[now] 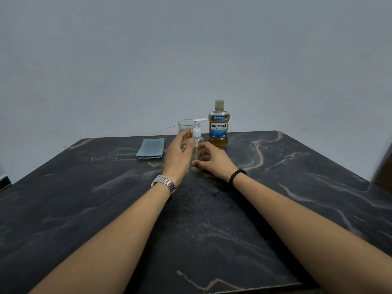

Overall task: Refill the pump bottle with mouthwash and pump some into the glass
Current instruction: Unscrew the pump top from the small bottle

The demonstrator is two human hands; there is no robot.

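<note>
A clear, empty-looking pump bottle [196, 147] with a white pump head stands upright on the dark marble table [101, 200], near its far middle. My right hand [213, 160] curls around the bottle's lower body, thumb at its base. My left hand [177, 154] hovers just left of the bottle's neck with fingers spread, holding nothing. Behind the left hand stands a clear glass [184, 125], partly hidden by my fingers and the pump. The mouthwash bottle [218, 126], amber liquid, blue label, cap on, is upright to the right of the glass.
A folded grey-blue cloth [151, 148] lies left of the glass near the table's far edge. A plain wall rises behind the table. A dark object [382, 168] shows at the right edge of the view.
</note>
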